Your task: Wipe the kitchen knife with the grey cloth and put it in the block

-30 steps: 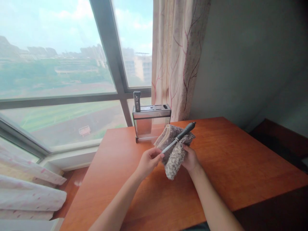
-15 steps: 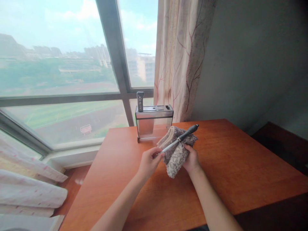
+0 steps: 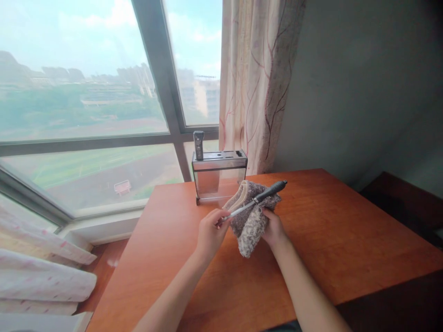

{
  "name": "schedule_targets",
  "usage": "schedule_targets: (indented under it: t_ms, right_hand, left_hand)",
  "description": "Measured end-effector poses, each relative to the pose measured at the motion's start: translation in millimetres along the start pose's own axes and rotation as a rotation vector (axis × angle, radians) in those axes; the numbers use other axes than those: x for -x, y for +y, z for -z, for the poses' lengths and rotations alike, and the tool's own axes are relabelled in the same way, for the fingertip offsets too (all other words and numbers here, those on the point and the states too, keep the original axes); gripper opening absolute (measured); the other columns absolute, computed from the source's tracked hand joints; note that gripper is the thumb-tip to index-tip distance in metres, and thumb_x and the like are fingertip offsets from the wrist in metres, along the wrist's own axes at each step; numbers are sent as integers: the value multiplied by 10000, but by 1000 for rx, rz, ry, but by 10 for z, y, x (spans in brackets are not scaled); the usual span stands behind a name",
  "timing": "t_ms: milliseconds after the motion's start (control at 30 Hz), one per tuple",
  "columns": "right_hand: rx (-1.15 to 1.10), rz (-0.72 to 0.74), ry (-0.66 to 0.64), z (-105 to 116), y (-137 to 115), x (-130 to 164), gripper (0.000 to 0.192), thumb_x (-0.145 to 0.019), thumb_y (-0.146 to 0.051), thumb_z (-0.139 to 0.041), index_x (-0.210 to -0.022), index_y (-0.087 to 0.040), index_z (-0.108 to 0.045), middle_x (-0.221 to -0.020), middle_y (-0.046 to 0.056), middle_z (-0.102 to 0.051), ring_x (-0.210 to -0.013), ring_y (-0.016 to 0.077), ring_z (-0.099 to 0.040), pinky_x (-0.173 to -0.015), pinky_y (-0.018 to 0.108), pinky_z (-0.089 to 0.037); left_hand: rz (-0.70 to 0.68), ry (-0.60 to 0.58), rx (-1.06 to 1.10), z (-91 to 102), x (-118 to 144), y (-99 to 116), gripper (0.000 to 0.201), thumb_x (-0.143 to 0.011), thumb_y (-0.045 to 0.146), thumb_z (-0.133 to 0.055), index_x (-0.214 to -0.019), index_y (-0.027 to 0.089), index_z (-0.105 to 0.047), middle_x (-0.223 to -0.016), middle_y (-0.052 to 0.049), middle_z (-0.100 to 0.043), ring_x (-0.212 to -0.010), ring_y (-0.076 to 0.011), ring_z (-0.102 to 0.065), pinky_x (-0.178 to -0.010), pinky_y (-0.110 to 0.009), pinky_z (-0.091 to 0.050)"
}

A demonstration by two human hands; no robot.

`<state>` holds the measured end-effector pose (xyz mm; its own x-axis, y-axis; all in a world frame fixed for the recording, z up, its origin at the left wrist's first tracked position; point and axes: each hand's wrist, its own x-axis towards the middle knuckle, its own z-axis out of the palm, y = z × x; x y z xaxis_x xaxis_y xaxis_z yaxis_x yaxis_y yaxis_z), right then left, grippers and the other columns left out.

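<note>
- As the wooden surface (image 3: 328, 230) spreads beneath the clear-sided holder (image 3: 218, 163), a fluffy folded cloth (image 3: 252, 226) is held up in front of that holder.
- Across the cloth slants a dark-handled tool (image 3: 255, 199), its grip right of the holder.
- Nearer than the holder, the left hand (image 3: 212, 229) pinches the tool's pale end; the right hand (image 3: 273, 228) curls round the cloth, thumb on top.
- At the holder's top left, a dark handle (image 3: 198, 145) stands upright.

Daylight through the hazy window (image 3: 86, 106) leaves the wall (image 3: 346, 83) dim.
</note>
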<state>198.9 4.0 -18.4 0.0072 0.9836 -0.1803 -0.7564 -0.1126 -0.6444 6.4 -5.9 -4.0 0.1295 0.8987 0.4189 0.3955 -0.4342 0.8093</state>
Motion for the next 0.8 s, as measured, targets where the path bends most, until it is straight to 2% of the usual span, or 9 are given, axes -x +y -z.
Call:
schedule_targets:
  t_ms: [300,433,567,667,800]
  right_hand:
    - [-1,36,70,57,39,-65,274,-562,-260,-752,-825,-214,-689,-774,-11,-745,-723,213,-681,-687,338,-566]
    - [11,18,142,-5,41,-73,237,-575,-255,-741,-797,-186,-692,-735,4,-738,-699,212,-673,-715,352,-568]
    - [-68,53,166,-51,-12,-55,204,-651,-301,-715,-825,-198,-693,-779,7,-742,-751,226,-682,-819,409,-550]
    - [-152,167,129,-31,-110,-26,273,-741,-375,-666,-974,-234,-684,-924,3,-742,-894,231,-677,-905,441,-510]
    - [-191,271,25,31,-213,14,376,-791,-461,-614,-1122,-285,-640,-1110,5,-701,-1064,245,-627,-996,488,-439]
  left_hand:
    - [-44,5,-106,-11,17,36,68,-852,217,-577,-854,192,-640,-784,-13,-648,-657,-120,-553,-577,-202,-415]
    - [-35,0,-161,20,2,78,86,-859,224,-568,-848,195,-648,-810,-20,-660,-670,-123,-560,-596,-204,-417]
    - [-14,-39,-198,20,2,54,157,-879,302,-552,-894,193,-664,-834,-31,-677,-708,-138,-580,-636,-217,-410]
    - [20,-130,-209,3,-1,24,216,-892,332,-520,-873,183,-675,-775,-31,-674,-676,-140,-569,-614,-217,-385]
    - [101,-366,-91,-34,-6,6,357,-910,380,-461,-712,157,-657,-603,-11,-615,-546,-112,-486,-533,-206,-319]
